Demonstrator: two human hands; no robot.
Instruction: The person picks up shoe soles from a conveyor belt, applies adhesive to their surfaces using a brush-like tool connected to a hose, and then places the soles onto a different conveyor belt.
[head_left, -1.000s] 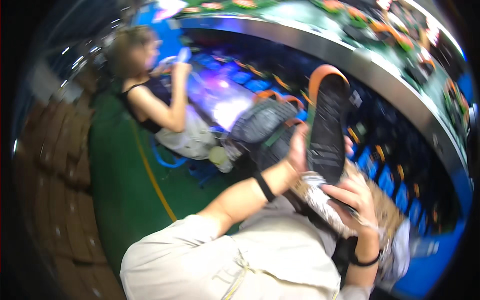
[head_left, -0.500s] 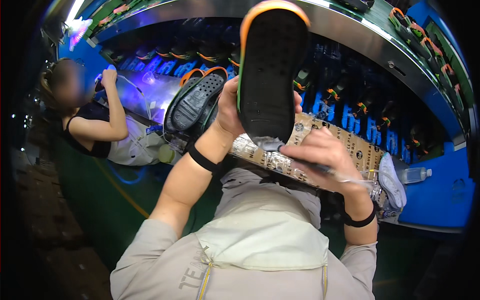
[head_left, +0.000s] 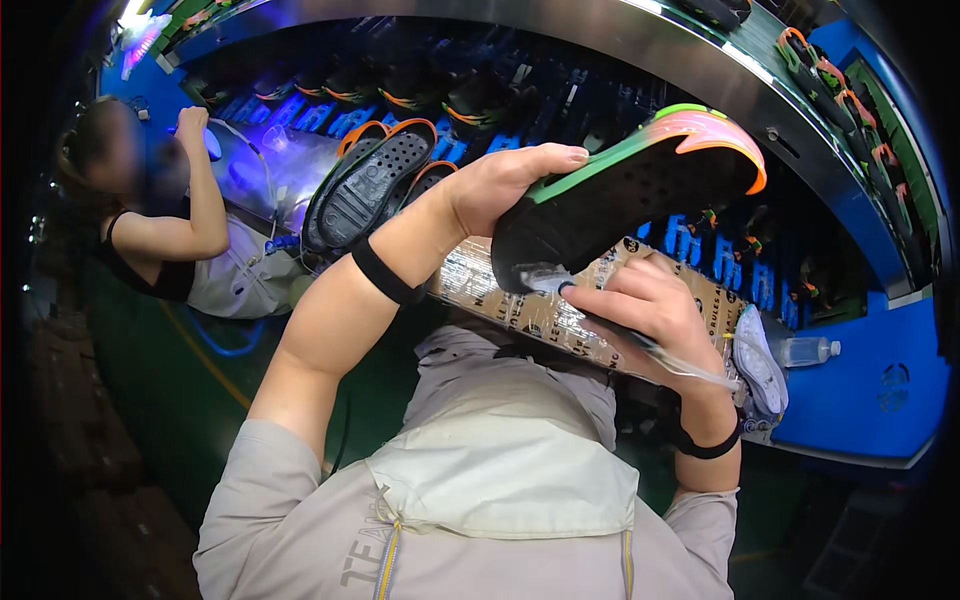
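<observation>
My left hand [head_left: 500, 185] grips a black shoe sole [head_left: 610, 210] with a green and orange rim, the thumb lying along the green side. The sole is raised and tilted, its coloured end pointing to the far right. My right hand [head_left: 655, 305] is closed around a dark-handled brush [head_left: 552, 282], and a clear tube [head_left: 690, 375] runs from its handle past my wrist. The brush's pale bristles touch the black inner face at the sole's near end. Some of my left fingers are hidden behind the sole.
Black and orange soles [head_left: 375, 180] stand stacked at the left, near a co-worker [head_left: 165, 215]. Below my hands is a bench covered in printed brown paper [head_left: 475, 280]. White shoe piece [head_left: 758, 365] and clear bottle [head_left: 808, 350] sit at right. A metal rail [head_left: 620, 45] curves beyond.
The sole has swung from upright to tilted rightward and come lower. My left hand has turned with it, its thumb now showing on the rim. The brush stays at the near end.
</observation>
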